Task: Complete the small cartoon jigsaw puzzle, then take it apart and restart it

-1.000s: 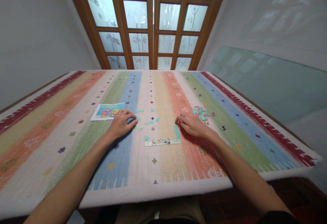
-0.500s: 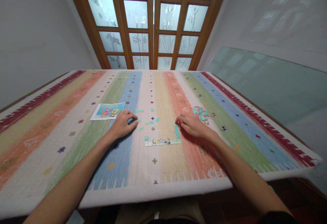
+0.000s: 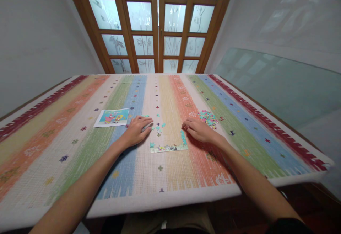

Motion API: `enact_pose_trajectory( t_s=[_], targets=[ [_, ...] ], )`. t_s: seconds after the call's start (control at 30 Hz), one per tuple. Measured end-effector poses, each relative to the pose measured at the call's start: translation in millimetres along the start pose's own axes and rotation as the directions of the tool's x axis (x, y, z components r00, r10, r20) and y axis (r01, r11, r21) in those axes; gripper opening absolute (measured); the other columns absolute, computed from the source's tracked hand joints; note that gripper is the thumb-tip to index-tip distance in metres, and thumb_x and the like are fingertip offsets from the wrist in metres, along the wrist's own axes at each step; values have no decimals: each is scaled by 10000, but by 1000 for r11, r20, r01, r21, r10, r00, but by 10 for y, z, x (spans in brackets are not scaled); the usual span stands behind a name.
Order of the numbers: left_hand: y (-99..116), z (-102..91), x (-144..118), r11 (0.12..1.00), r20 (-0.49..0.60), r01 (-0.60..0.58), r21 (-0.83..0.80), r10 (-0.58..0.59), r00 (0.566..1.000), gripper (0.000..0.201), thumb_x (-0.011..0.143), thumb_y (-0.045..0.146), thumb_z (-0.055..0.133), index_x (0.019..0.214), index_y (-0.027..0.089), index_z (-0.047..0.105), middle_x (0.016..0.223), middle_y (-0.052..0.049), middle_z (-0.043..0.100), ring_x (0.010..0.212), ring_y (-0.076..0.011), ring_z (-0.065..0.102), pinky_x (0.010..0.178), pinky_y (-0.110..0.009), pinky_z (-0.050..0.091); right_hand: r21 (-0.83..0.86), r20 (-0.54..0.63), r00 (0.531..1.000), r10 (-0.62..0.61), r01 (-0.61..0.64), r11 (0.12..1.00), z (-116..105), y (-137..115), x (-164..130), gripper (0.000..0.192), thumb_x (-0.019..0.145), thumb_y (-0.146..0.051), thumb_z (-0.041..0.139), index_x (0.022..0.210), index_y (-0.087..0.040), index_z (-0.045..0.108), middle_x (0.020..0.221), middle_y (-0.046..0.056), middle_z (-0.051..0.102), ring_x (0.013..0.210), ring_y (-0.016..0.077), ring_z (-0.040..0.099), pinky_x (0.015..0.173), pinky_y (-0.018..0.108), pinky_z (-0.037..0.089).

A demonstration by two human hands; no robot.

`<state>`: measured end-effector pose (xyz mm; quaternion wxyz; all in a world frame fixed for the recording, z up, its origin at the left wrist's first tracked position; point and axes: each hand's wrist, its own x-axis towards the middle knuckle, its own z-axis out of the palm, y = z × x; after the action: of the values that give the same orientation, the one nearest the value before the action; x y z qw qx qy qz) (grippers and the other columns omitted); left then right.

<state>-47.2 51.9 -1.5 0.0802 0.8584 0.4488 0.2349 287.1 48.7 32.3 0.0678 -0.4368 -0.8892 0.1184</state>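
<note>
Striped cloth (image 3: 80, 145) — left hand (image 3: 137, 131) flat on loose teal pieces (image 3: 157, 127); right hand (image 3: 198, 130) loosely curled, empty, beside half-built puzzle strip (image 3: 167, 147).

Soft, even light comes through the frosted glass doors (image 3: 160, 24) ahead of me, leaving the desk (image 3: 170, 177) moderately bright. My hands cast faint shadows. The wide lens bends the edges strongly; the puzzle pieces (image 3: 209, 117) are too small to look crisp.

The left hand (image 3: 138, 131) has slid toward three o'clock across the bench (image 3: 80, 148), away from the picture card (image 3: 112, 117), and now lies flat over the loose puzzle pieces (image 3: 157, 127), fingers spread.
</note>
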Motion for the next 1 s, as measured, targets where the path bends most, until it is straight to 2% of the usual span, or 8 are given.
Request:
enact_pose_trajectory(
  t_s=[0.17,0.33,0.5,0.63,0.8,0.93,1.0],
  targets=[
    [206,107,48,997,90,-75,1,75,993,403,1033,300,445,1400,239,600,1458,-70,615,1307,-310,499,1091,-553,382,-4,-3,1000,6,-6,1000,3,-9,-1,261,937,-92,423,997,-179,662,1060,114,690,948,236,615,844,342,436],
    [277,165,66,988,184,-136,70,122,975,412,1052,283,408,1429,263,574,1501,-53,578,1385,-329,444,1102,-566,355,-5,6,1000,9,-9,1000,7,-14,2,260,944,-99,423,1008,-178,663,1063,117,696,953,241,624,854,352,442],
    [275,181,66,986,158,-139,92,123,980,418,1072,319,380,1450,268,549,1485,-57,590,1371,-316,457,1102,-542,357,7,8,1000,17,-17,1000,12,-23,8,264,933,-85,427,1012,-171,664,1070,121,697,959,239,632,864,349,445],
    [292,166,68,980,178,-156,126,132,975,383,1074,356,390,1386,278,599,1477,-62,593,1369,-334,463,1076,-555,367,6,15,1000,22,-22,1000,2,-28,8,266,942,-96,422,1023,-166,665,1071,120,699,956,240,632,862,351,442],
    [306,162,75,982,85,-157,100,149,985,269,1038,314,478,1227,247,658,1300,-61,695,1285,-302,528,1083,-525,369,19,33,999,29,-29,999,-2,-24,9,262,939,-99,425,1033,-161,662,1069,120,704,949,231,635,854,341,438],
    [319,210,94,994,-76,-60,94,67,995,224,991,322,565,1152,209,672,1286,-102,669,1210,-296,541,1019,-492,430,4,35,998,46,-46,999,7,-28,15,259,929,-91,434,1024,-179,658,1073,112,711,960,229,633,846,331,432],
    [326,236,104,996,-112,-17,83,26,993,206,978,355,594,1081,209,697,1261,-104,665,1188,-301,535,995,-492,447,0,33,998,48,-48,999,6,-34,14,254,931,-93,433,1023,-179,654,1073,111,713,955,231,633,841,332,432]
  ],
)
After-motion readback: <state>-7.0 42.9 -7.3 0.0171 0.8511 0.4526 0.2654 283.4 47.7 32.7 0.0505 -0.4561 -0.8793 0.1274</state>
